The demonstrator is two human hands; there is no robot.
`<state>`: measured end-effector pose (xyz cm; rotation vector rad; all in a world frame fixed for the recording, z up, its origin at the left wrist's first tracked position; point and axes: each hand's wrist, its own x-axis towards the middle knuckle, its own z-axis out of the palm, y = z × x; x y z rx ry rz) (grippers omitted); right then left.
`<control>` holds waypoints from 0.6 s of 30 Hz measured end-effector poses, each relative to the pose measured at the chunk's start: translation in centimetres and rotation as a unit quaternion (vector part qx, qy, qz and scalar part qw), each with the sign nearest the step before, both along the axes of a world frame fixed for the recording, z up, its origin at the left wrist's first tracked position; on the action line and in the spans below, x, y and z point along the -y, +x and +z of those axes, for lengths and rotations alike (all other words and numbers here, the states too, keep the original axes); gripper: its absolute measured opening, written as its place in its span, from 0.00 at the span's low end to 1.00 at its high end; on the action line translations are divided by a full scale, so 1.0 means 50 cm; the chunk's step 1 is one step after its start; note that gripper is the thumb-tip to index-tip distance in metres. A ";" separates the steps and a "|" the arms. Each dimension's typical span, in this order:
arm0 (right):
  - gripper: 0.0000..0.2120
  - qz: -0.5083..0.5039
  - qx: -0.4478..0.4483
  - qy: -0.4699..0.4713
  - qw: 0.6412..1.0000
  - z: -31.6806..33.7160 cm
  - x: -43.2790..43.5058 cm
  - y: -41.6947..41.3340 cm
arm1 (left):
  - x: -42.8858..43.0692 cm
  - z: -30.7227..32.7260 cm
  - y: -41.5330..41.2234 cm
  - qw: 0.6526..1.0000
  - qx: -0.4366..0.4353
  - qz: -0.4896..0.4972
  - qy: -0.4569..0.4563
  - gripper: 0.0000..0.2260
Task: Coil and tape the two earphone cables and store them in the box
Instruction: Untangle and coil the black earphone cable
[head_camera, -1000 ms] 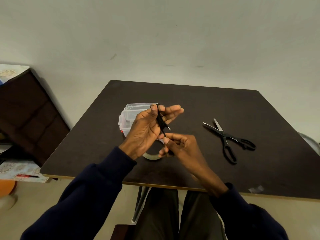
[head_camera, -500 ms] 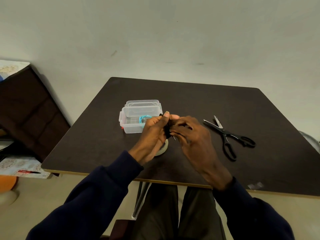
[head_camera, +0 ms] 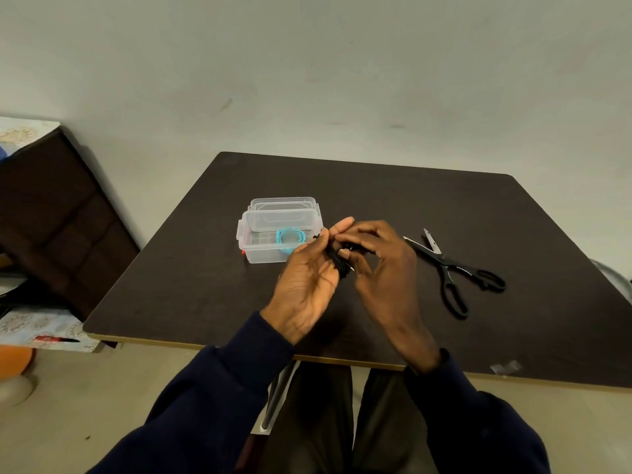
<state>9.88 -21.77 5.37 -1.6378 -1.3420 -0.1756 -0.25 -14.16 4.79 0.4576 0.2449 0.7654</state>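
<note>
Dark table (head_camera: 191,295) is carrying all the work. Above its middle the left hand (head_camera: 307,282) and right hand (head_camera: 386,268) are meeting, both busy on one bundle. Clear box (head_camera: 253,256) is standing open just beyond the left hand, its lid (head_camera: 284,204) resting at its far side. The scissors (head_camera: 451,271) are lying open to the right, apart from the hands.

The blue cable (head_camera: 290,238) is sitting coiled inside the box, so that half is looking finished. Whether it is taped cannot be told.

The black cable (head_camera: 337,261) is being held off the table, wound into a tight bundle. Left thumb and fingers are gripping it, and right fingertips are curling in and pinching its upper end. Tape on it cannot be made out.

Judging from this, what is remaining is securing the black bundle, dropping it beside the blue one, and perhaps closing the lid.
</note>
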 end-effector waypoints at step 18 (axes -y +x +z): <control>0.18 -0.048 0.050 -0.102 0.992 -0.011 0.029 -0.013 | 0.025 0.012 0.028 0.997 -0.020 0.002 0.074 0.20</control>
